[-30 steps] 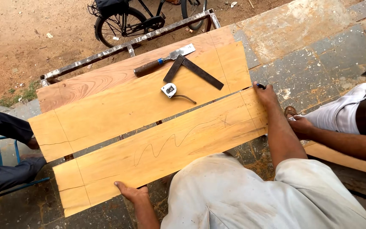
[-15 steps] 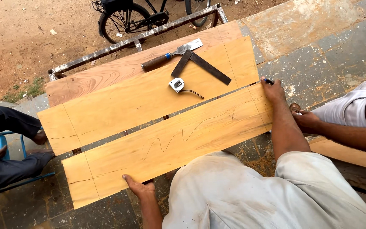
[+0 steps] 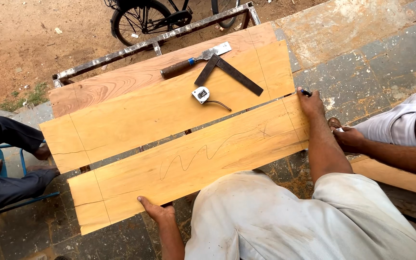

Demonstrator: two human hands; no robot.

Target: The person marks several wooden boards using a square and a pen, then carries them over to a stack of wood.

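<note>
Hands on near pale wooden plank with pencilled wavy line (image 3: pixel 193 161): left hand (image 3: pixel 155 210) clamps near edge, right hand (image 3: pixel 310 102) pinches small dark pencil (image 3: pixel 305 92) at far corner. Beyond, on second pale plank (image 3: pixel 164 108): wooden-handled chisel (image 3: pixel 194 60), dark metal try square (image 3: pixel 227 72), small white tape measure (image 3: pixel 201 94). Another person's hand (image 3: pixel 347 138) just right.

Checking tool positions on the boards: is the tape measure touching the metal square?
Apart. The head view shows a strip of bare plank between the tape measure and the metal square above it.
</note>
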